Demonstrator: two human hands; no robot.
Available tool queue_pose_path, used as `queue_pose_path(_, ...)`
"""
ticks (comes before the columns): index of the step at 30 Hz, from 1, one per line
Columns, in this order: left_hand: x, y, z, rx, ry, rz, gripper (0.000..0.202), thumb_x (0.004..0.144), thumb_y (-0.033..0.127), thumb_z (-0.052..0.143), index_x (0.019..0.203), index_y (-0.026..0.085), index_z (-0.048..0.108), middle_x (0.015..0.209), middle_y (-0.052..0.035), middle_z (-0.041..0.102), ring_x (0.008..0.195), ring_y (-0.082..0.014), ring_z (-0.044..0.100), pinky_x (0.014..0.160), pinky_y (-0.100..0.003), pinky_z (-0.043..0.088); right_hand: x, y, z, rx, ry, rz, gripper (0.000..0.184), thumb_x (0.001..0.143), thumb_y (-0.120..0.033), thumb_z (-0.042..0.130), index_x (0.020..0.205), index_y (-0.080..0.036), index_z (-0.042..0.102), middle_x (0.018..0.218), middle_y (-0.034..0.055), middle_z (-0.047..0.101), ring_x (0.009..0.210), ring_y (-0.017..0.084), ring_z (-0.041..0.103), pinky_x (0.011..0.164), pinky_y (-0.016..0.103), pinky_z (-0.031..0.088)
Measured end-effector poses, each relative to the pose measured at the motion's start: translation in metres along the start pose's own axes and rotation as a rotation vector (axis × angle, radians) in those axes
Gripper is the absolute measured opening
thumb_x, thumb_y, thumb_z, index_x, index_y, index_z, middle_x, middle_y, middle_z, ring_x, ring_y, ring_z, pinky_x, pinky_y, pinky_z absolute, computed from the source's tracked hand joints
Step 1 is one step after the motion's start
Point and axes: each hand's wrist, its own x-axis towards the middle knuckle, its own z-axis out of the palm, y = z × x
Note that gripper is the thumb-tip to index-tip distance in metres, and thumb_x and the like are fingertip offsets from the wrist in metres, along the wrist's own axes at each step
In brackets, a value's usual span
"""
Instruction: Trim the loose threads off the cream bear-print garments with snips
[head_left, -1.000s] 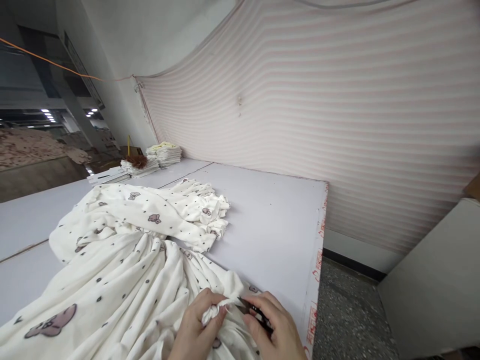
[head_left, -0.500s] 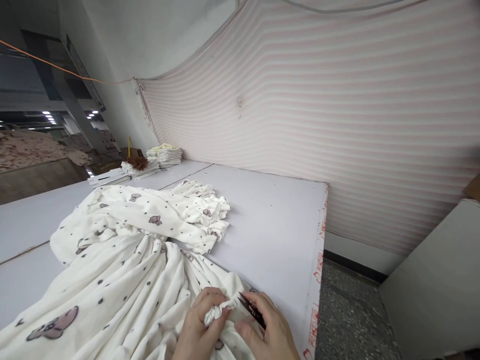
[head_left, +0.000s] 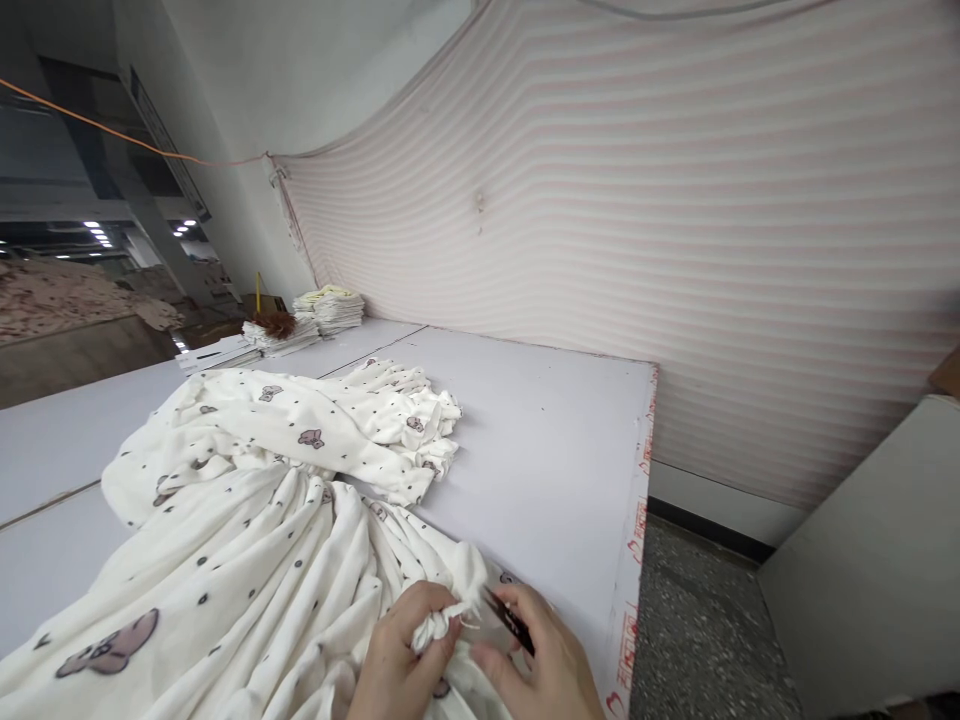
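The white cloth [head_left: 247, 560], printed with small dark dots and brownish bear-like figures, lies heaped across the near part of the pale surface [head_left: 540, 440], and one gathered corner of it is bunched into a small knot-like tuft [head_left: 442, 625] at the bottom of the view. The left hand [head_left: 401, 665] is closed around that tuft, fingers pinching it upright. Just right of the tuft, the right hand [head_left: 544, 670] grips a small dark pair of snips [head_left: 508, 622], its tip touching or almost touching the tuft; whether the blades are apart or together is too small to tell.

Judging from this, the step in hand is trimming loose thread ends at the pinched corner. The next move calls for a steady pinch and a careful approach with the blade tip, so only stray thread is caught and not the cloth itself.

Beyond the tuft, a second piece of the same printed cloth [head_left: 360, 420] lies folded over. Far left of the tuft, at the back of the surface, sit a stack of folded pieces [head_left: 330, 305] and a brown brush-like bundle [head_left: 274, 322]. A pink-striped sheet [head_left: 637, 220] hangs behind. Red printing runs along the edge of the surface [head_left: 639, 520] right of the tuft, too small to read.
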Motion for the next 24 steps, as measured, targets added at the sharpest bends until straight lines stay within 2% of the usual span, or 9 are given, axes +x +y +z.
queue_pose_path(2, 0.0, 0.004, 0.0, -0.088, -0.026, -0.147, 0.036, 0.077, 0.055, 0.063, 0.088, 0.02, 0.066, 0.08, -0.0024, 0.062, 0.056, -0.0137, 0.053, 0.045, -0.021, 0.049, 0.002, 0.003, 0.005, -0.009, -0.007, -0.016, 0.022, 0.077, -0.025, 0.066, 0.099, -0.026, 0.065, 0.09, 0.0015, 0.069, 0.078, 0.02, 0.066, 0.066, 0.024, 0.049)
queue_pose_path(4, 0.001, 0.01, -0.001, -0.187, -0.092, -0.267, 0.043, 0.071, 0.059, 0.067, 0.089, 0.02, 0.065, 0.069, 0.0026, 0.056, 0.049, -0.0097, 0.045, 0.043, -0.019, 0.046, 0.01, 0.004, 0.008, -0.003, -0.016, -0.029, 0.008, 0.082, -0.021, 0.058, 0.086, -0.023, 0.065, 0.081, 0.001, 0.067, 0.074, 0.019, 0.064, 0.066, 0.025, 0.047)
queue_pose_path(6, 0.003, 0.015, -0.003, -0.27, -0.13, -0.357, 0.046, 0.067, 0.06, 0.07, 0.087, 0.019, 0.063, 0.058, 0.0068, 0.048, 0.048, -0.0081, 0.042, 0.044, -0.017, 0.045, 0.021, 0.004, 0.009, 0.04, 0.007, -0.014, 0.011, 0.084, -0.019, 0.055, 0.077, -0.021, 0.063, 0.075, 0.0006, 0.065, 0.071, 0.018, 0.062, 0.065, 0.024, 0.046)
queue_pose_path(9, 0.005, 0.019, -0.005, -0.335, -0.058, -0.456, 0.048, 0.064, 0.063, 0.07, 0.082, 0.02, 0.06, 0.051, 0.0097, 0.042, 0.045, -0.0071, 0.039, 0.043, -0.015, 0.041, 0.03, 0.001, 0.01, 0.116, 0.01, -0.004, 0.009, 0.087, -0.019, 0.053, 0.086, -0.021, 0.062, 0.081, 0.001, 0.066, 0.075, 0.017, 0.063, 0.068, 0.023, 0.047)
queue_pose_path(12, 0.006, 0.017, -0.005, -0.335, -0.023, -0.45, 0.05, 0.063, 0.065, 0.069, 0.082, 0.02, 0.06, 0.054, 0.0085, 0.044, 0.048, -0.0083, 0.04, 0.043, -0.016, 0.04, 0.026, -0.003, 0.013, 0.173, -0.019, -0.101, 0.012, 0.086, -0.019, 0.055, 0.096, -0.022, 0.061, 0.09, 0.0022, 0.067, 0.081, 0.017, 0.064, 0.072, 0.022, 0.048)
queue_pose_path(14, 0.005, 0.016, -0.006, -0.331, -0.051, -0.41, 0.052, 0.063, 0.067, 0.068, 0.084, 0.02, 0.061, 0.062, 0.0057, 0.052, 0.053, -0.0095, 0.043, 0.045, -0.016, 0.042, 0.02, -0.004, 0.018, 0.178, -0.017, -0.15, 0.014, 0.083, -0.017, 0.06, 0.096, -0.022, 0.063, 0.091, 0.003, 0.066, 0.084, 0.018, 0.063, 0.074, 0.022, 0.048)
queue_pose_path(18, 0.004, 0.016, -0.005, -0.302, -0.082, -0.347, 0.048, 0.068, 0.067, 0.064, 0.08, 0.02, 0.062, 0.069, 0.004, 0.053, 0.055, -0.0098, 0.043, 0.043, -0.016, 0.042, 0.018, -0.004, 0.028, 0.156, -0.005, -0.093, 0.008, 0.086, -0.018, 0.057, 0.085, -0.02, 0.065, 0.08, 0.0023, 0.066, 0.076, 0.018, 0.062, 0.069, 0.023, 0.046)
queue_pose_path(21, 0.003, 0.017, -0.004, -0.27, -0.056, -0.327, 0.05, 0.065, 0.065, 0.068, 0.088, 0.021, 0.063, 0.076, 0.0032, 0.053, 0.054, -0.0094, 0.042, 0.041, -0.016, 0.041, 0.023, -0.005, 0.03, 0.169, -0.007, -0.072, 0.013, 0.09, -0.02, 0.051, 0.083, -0.019, 0.062, 0.072, 0.0005, 0.065, 0.067, 0.016, 0.06, 0.062, 0.022, 0.043)
queue_pose_path(24, 0.004, 0.015, -0.003, -0.267, -0.088, -0.352, 0.051, 0.066, 0.065, 0.067, 0.086, 0.018, 0.064, 0.064, 0.0043, 0.05, 0.051, -0.0092, 0.04, 0.042, -0.017, 0.041, 0.025, -0.009, 0.028, 0.193, -0.001, -0.05, 0.017, 0.091, -0.025, 0.05, 0.079, -0.019, 0.059, 0.067, -0.0011, 0.062, 0.062, 0.015, 0.058, 0.058, 0.02, 0.042)
